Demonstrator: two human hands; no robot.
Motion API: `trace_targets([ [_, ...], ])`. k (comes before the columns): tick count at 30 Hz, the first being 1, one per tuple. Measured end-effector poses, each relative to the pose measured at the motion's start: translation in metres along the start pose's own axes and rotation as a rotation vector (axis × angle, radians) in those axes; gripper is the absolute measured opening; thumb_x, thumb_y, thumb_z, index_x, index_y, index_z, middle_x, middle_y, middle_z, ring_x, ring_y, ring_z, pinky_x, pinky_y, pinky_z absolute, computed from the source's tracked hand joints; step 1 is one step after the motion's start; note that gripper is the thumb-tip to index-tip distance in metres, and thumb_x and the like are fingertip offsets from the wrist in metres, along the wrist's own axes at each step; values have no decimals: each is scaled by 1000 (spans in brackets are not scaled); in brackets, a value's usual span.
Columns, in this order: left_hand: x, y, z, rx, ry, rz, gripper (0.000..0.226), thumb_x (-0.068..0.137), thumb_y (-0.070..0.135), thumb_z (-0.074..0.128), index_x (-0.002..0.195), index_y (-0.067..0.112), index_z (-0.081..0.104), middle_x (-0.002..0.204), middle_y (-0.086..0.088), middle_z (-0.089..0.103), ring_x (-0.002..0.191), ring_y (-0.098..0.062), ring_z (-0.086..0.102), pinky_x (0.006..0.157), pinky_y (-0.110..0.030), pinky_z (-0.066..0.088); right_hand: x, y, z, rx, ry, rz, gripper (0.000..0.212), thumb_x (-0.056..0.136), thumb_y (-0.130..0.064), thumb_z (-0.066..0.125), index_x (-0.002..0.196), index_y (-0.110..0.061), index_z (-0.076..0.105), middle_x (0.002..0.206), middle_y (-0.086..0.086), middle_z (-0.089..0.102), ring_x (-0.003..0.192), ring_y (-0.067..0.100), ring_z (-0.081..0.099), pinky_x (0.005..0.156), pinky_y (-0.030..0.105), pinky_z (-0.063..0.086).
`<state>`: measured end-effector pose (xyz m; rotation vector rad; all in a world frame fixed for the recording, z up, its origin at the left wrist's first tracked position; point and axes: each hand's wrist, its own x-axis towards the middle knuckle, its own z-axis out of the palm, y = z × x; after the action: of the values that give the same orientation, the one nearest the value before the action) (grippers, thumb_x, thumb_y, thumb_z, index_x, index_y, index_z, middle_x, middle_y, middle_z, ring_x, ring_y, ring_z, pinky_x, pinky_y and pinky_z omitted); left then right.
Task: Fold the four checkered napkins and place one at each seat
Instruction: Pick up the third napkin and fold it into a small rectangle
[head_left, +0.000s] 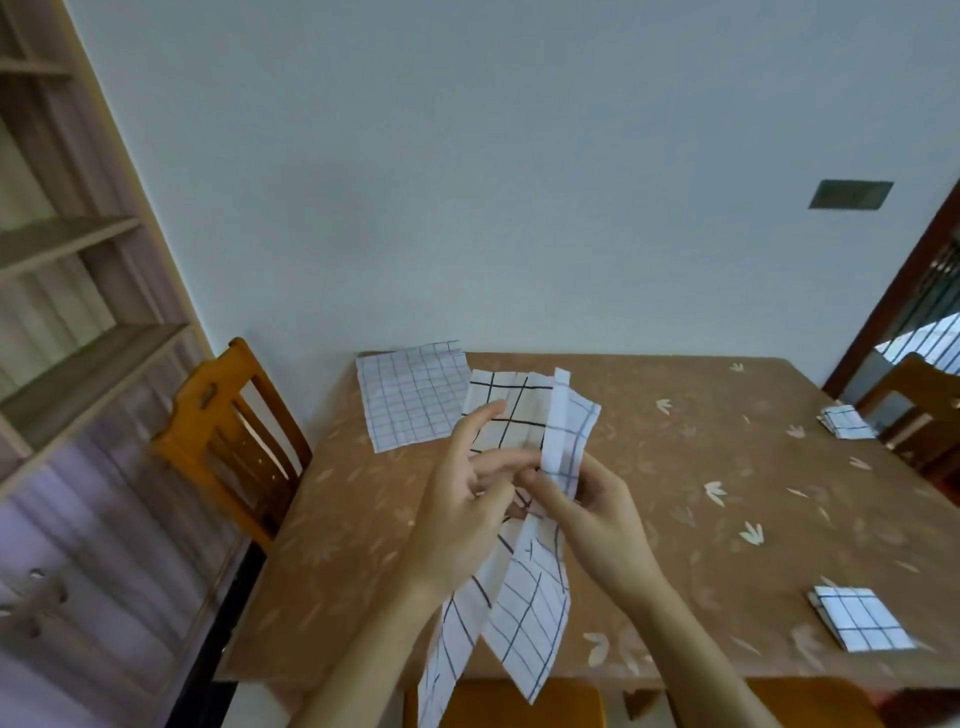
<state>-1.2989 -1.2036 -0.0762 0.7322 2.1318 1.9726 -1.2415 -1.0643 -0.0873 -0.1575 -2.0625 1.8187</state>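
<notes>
Both hands hold a white napkin with black check lines up in the air over the table's near side. My left hand pinches it from the left, fingers curled on the cloth. My right hand grips its bunched middle from the right. The napkin's lower part hangs down past the table's front edge. A fine-checked napkin lies flat and unfolded at the far left corner. A folded napkin lies at the near right. Another folded napkin lies at the far right edge.
The table has a brown cloth with pale leaf prints. A wooden chair stands at its left side, another chair at the right, and a chair seat just below me. Shelves line the left wall.
</notes>
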Motion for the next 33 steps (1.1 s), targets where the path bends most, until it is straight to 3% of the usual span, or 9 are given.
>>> trace_targets([
  [7, -1, 4, -11, 13, 98, 120, 49, 91, -15, 46, 124, 19, 60, 97, 1, 80, 85, -18, 77, 65, -35, 57, -6, -4, -16, -69, 48, -23, 27, 92, 1, 61, 101, -20, 75, 98, 3, 77, 93, 27, 71, 84, 44, 57],
  [11, 3, 7, -18, 95, 332, 65, 40, 92, 3, 67, 127, 20, 60, 122, 12, 66, 112, -6, 63, 77, -13, 50, -8, -8, -28, 102, -36, -32, 26, 94, 6, 58, 111, -6, 72, 110, 11, 76, 106, 31, 71, 94, 42, 57],
  [14, 15, -1, -30, -34, 173, -305, 54, 91, 39, 71, 140, 25, 52, 130, 7, 57, 115, -12, 55, 97, -31, 46, -9, -10, -37, 224, -162, -75, 27, 95, 5, 57, 118, -1, 69, 119, 19, 71, 115, 37, 66, 101, 44, 52],
  [16, 17, -7, -32, -126, 27, -421, 56, 84, 57, 70, 130, 26, 61, 122, 3, 63, 105, -14, 60, 106, -46, 46, -8, -9, -43, 252, -200, -87, 22, 93, 1, 61, 112, -1, 70, 115, 22, 71, 112, 39, 66, 100, 48, 51],
  [20, 22, -12, -30, -85, 55, -240, 19, 94, 34, 68, 101, 17, 73, 102, 0, 76, 98, -16, 70, 67, -23, 54, -2, -6, -56, 170, -202, -37, 23, 89, 3, 60, 95, -14, 76, 94, 6, 73, 91, 19, 69, 85, 34, 52],
  [23, 28, -12, -33, -20, 132, -57, 43, 93, 36, 70, 92, -7, 63, 81, -15, 64, 81, -19, 59, 75, -27, 45, 9, -7, -63, 62, -145, -25, 45, 80, -8, 52, 118, -25, 69, 114, -4, 73, 108, 16, 68, 92, 37, 53],
  [25, 29, -5, -35, 90, 151, 6, 30, 96, 27, 67, 79, 3, 62, 71, -14, 61, 68, -14, 57, 69, -18, 43, 17, -12, -69, 23, 23, -48, 58, 79, -20, 52, 136, -31, 55, 130, -4, 67, 124, 20, 61, 102, 41, 49],
  [28, 28, 9, -38, 327, 110, 127, 24, 99, 26, 64, 85, 6, 64, 83, -16, 66, 81, -20, 63, 68, -10, 42, 22, -37, -73, -221, 180, -182, 60, 90, -44, 66, 145, -38, 42, 143, -20, 52, 132, 0, 48, 109, 31, 41],
  [33, 25, 21, -27, 535, 21, 241, 16, 97, 25, 67, 90, 11, 71, 81, -3, 70, 82, -6, 60, 65, -6, 42, 45, -80, -56, -669, -108, -398, 67, 79, -51, 76, 139, -32, 53, 141, -20, 52, 135, -7, 39, 112, 21, 30],
])
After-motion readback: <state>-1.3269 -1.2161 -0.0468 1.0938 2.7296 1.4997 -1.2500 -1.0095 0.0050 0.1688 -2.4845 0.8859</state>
